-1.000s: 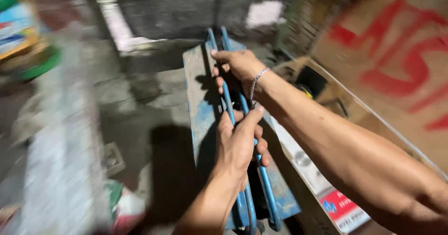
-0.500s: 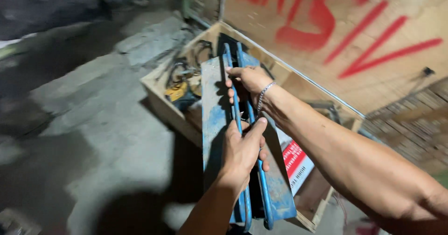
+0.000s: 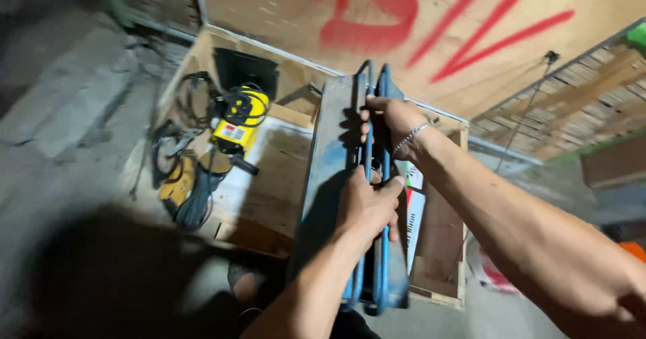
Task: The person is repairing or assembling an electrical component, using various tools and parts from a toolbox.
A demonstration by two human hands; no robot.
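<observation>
Both hands [image 3: 377,171] grip blue toolbox handles [image 3: 375,245].

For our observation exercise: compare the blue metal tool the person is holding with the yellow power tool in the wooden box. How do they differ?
The blue metal tool is long, flat and worn; the yellow power tool is compact and bulky. The blue one is gripped by the left hand and right hand above the wooden box; the yellow one lies untouched inside, among dark cables. Both are tools over the same box.
</observation>
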